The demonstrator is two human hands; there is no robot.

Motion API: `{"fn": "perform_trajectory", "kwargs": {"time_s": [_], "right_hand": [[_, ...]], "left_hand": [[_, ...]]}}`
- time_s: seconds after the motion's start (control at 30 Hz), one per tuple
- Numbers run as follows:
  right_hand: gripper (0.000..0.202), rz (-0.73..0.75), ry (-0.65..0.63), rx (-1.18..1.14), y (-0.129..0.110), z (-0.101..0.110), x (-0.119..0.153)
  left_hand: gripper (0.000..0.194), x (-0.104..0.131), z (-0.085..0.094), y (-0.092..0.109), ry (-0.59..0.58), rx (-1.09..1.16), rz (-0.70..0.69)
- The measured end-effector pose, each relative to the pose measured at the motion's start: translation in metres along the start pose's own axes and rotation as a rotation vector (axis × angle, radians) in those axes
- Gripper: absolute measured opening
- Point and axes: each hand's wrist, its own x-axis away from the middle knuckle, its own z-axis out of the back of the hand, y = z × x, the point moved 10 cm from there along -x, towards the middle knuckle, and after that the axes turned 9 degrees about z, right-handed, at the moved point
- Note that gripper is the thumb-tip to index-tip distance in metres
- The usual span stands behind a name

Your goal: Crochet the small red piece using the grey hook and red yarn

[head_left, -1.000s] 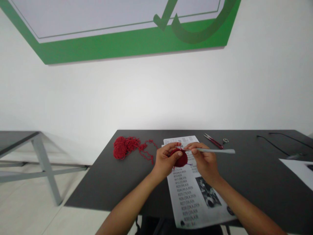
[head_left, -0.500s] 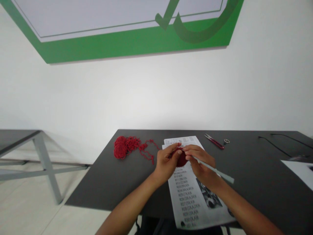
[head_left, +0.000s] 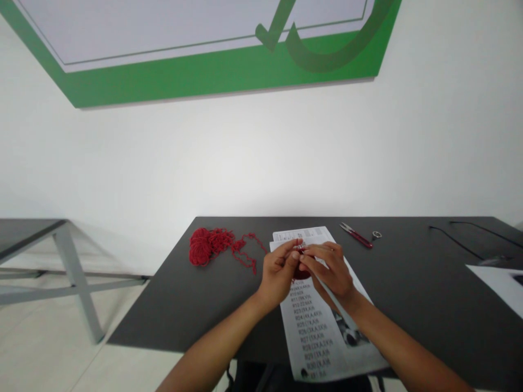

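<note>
My left hand [head_left: 277, 272] is closed on a small dark red crochet piece [head_left: 302, 274], pinching its upper edge between thumb and fingers. Close against it, my right hand [head_left: 335, 274] grips a crochet hook with a pale green handle [head_left: 335, 299]. The handle slants down under my right palm, and the hook's tip is hidden among my fingers at the piece. A strand of red yarn [head_left: 250, 236] runs on the table from my left hand back to a loose tangle and a red yarn ball [head_left: 200, 247].
Beneath my hands lies a printed pattern sheet [head_left: 304, 354] on the dark table [head_left: 229, 305]. Red-handled thread snips [head_left: 357, 236] with a small ring [head_left: 376, 235] lie behind to the right. Farther right are eyeglasses [head_left: 460, 244] and another paper [head_left: 496, 280]. A second table [head_left: 30, 234] stands left.
My right hand has turned, its fingers moving closer to the left thumb over the crochet piece. The hook's handle has swung steeper, now partly behind my right hand and wrist.
</note>
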Motion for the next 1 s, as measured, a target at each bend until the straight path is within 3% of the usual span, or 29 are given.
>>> {"fn": "perform_trajectory", "kwargs": {"time_s": [0.17,0.47,0.73,0.83,1.0], "right_hand": [[0.025,0.065,0.014,0.078,-0.003,0.001,0.002],[0.022,0.046,-0.045,0.13,-0.01,0.003,-0.008],[0.031,0.007,0.014,0.037,0.005,0.001,0.002],[0.025,-0.068,0.04,-0.1,0.013,-0.002,0.003],[0.007,-0.198,0.064,-0.268,0.019,-0.002,-0.006]], "left_hand": [[0.056,-0.002,-0.005,-0.017,-0.031,0.175,0.111],[0.052,0.005,-0.001,-0.011,0.053,0.123,0.082],[0.047,-0.003,-0.018,-0.042,-0.07,0.503,0.292],[0.051,-0.009,-0.009,-0.035,-0.048,0.413,0.242],[0.04,-0.013,0.019,-0.001,0.096,-0.028,-0.01]]}}
